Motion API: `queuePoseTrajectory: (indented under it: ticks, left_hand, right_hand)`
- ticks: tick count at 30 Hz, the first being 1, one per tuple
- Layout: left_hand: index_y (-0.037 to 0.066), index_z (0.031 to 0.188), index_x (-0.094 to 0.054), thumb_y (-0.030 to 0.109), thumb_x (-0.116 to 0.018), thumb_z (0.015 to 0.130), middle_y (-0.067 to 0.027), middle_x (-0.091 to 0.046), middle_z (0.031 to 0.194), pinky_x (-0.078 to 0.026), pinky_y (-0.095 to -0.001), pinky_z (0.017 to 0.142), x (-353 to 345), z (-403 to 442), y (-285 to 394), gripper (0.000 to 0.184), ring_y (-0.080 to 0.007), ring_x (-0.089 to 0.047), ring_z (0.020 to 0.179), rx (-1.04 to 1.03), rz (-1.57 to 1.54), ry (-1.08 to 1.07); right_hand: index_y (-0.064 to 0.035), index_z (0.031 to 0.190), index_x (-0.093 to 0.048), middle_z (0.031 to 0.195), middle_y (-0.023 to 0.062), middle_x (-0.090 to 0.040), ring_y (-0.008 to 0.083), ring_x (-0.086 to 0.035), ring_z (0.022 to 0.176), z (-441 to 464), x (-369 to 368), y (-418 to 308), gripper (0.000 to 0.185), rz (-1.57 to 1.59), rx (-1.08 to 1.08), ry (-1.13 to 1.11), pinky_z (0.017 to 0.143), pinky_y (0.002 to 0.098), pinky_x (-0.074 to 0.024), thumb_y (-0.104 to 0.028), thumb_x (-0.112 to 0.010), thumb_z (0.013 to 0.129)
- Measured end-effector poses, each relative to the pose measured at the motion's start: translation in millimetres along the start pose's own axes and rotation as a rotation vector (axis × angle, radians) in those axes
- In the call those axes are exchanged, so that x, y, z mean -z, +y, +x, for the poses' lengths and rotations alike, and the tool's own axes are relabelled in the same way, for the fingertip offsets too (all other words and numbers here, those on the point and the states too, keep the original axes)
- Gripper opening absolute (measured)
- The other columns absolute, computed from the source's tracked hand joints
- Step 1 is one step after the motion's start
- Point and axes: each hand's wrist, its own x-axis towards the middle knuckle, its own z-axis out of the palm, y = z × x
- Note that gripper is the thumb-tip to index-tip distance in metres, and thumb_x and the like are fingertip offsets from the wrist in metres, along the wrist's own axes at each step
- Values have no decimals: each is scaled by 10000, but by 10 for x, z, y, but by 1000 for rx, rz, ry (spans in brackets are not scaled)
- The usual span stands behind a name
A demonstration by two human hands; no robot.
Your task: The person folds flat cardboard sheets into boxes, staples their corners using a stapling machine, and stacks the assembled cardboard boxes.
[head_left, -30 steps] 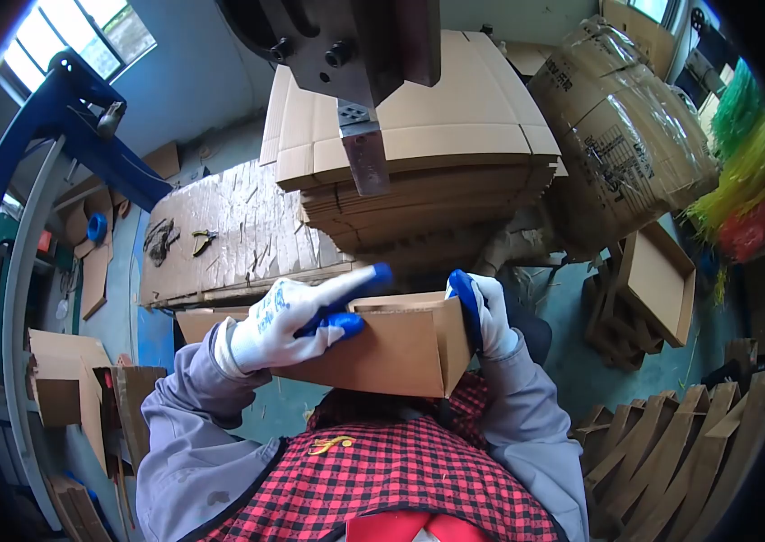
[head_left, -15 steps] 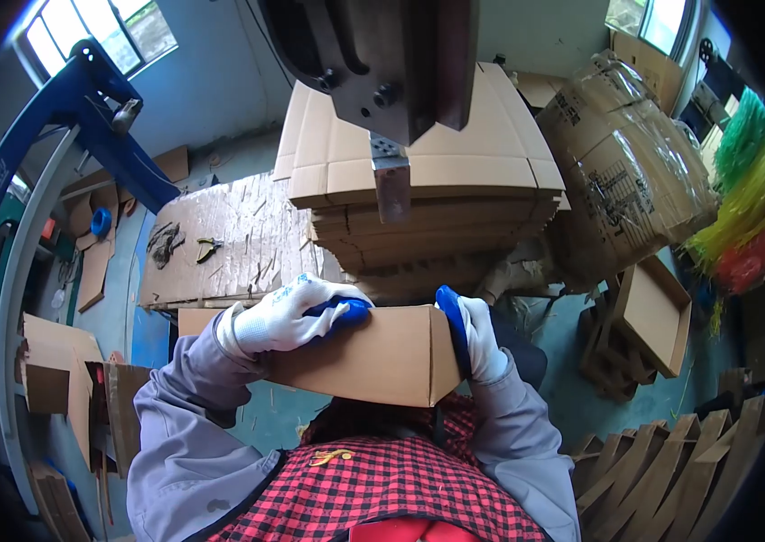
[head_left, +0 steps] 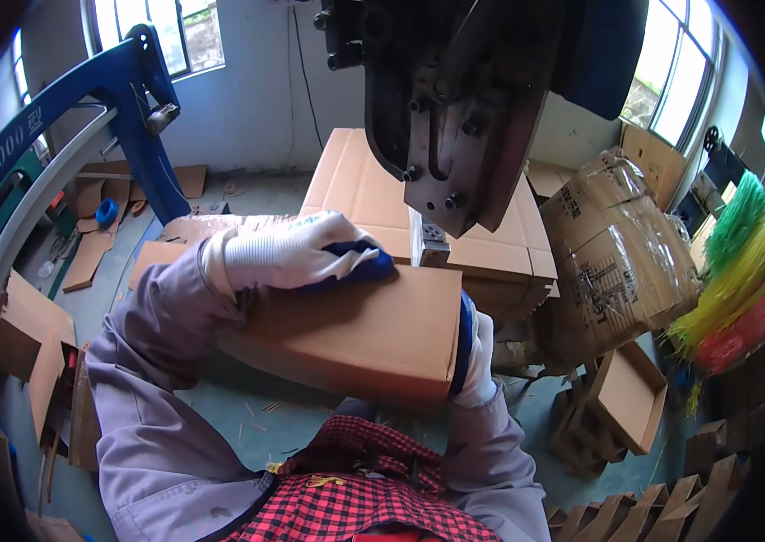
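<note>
Held up before my chest is a folded cardboard box (head_left: 355, 330), brown and long, its near side facing down toward me. My left hand (head_left: 315, 253), in a white glove with a blue palm, lies on its upper face with the fingers curled on the cardboard. At the box's right end my right hand (head_left: 475, 352), gloved alike, presses against the end panel; part of its fingers is hidden behind the box. Just beyond the box's far edge is the metal arm (head_left: 429, 246) of a stapling machine, below the dark machine head (head_left: 455, 172).
Behind the machine arm stands a stack of flat cardboard sheets (head_left: 355, 181). A plastic-wrapped bundle of cardboard (head_left: 613, 262) leans at the right, near open box trays (head_left: 626, 397) and coloured strands (head_left: 730, 262). A blue machine frame (head_left: 143, 135) rises at the left, with cardboard pieces (head_left: 35, 334) below.
Both hands have carried the box forward and nearer the machine arm. My view has also shifted, and the machine head appears larger and farther right.
</note>
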Motion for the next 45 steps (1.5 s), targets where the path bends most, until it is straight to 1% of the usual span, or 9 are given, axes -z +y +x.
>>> queuePoseTrajectory:
  ticks: [7,11,17,21,27,31,36,41,45]
  left_hand:
    - [18,1127,-560,271,-564,956,-115,-615,920,-496,-252,717,234,183,45,305,-207,-607,787,146,139,25]
    - [24,1154,-547,318,-546,961,-126,-612,979,-493,-258,759,227,217,-30,351,-215,-604,832,106,150,19]
    - [28,1163,-547,346,-527,967,-124,-607,1018,-483,-272,801,164,263,-376,374,-219,-596,882,134,157,24]
    - [34,1149,-562,338,-525,953,-115,-609,1019,-478,-274,803,194,297,-393,364,-214,-589,884,167,115,22]
    - [44,1129,-586,326,-523,932,-102,-611,1020,-469,-279,806,358,477,-367,349,-207,-580,887,200,72,37]
    - [50,1116,-602,318,-521,919,-94,-612,1021,-464,-281,808,403,629,-363,342,-202,-573,889,213,27,34]
    - [58,1099,-622,307,-519,901,-83,-614,1022,-457,-285,811,405,706,-474,334,-196,-565,891,260,-55,35]
    - [51,1089,-624,306,-512,907,-83,-613,1021,-454,-268,809,287,1012,-990,332,-191,-567,891,47,-49,49]
    - [50,1117,-616,316,-510,910,-98,-615,1051,-456,-268,821,304,1052,-1047,353,-200,-572,910,42,-63,-10]
  right_hand:
    - [-5,935,-604,836,11,-636,74,-501,712,246,-67,-76,181,-185,315,11,652,229,-437,-137,-486,971]
    - [30,1066,-616,907,53,-673,109,-561,762,260,-51,-41,220,-453,507,58,708,246,-462,-107,-483,959]
    - [34,1159,-593,958,64,-674,123,-588,814,245,0,99,269,-266,295,-9,774,251,-467,-63,-486,932]
    - [32,1221,-561,1009,70,-665,132,-593,857,389,39,71,323,-437,424,-37,811,252,-460,-49,-490,917]
    - [15,1241,-552,1000,81,-658,154,-594,846,613,116,199,343,-559,477,-32,777,263,-460,-34,-484,908]
    - [-3,1244,-548,989,98,-649,184,-580,798,791,201,331,351,-985,597,14,746,267,-443,-28,-478,901]
    - [-15,1236,-551,984,114,-639,210,-561,747,904,156,196,345,-716,639,-44,708,273,-427,-32,-476,899]
    - [-6,1225,-547,996,126,-641,231,-575,749,962,358,443,339,-878,661,-56,702,273,-433,-40,-502,891]
    - [-2,1218,-548,998,131,-646,249,-597,782,986,319,457,334,-880,660,-69,716,283,-447,-53,-518,888]
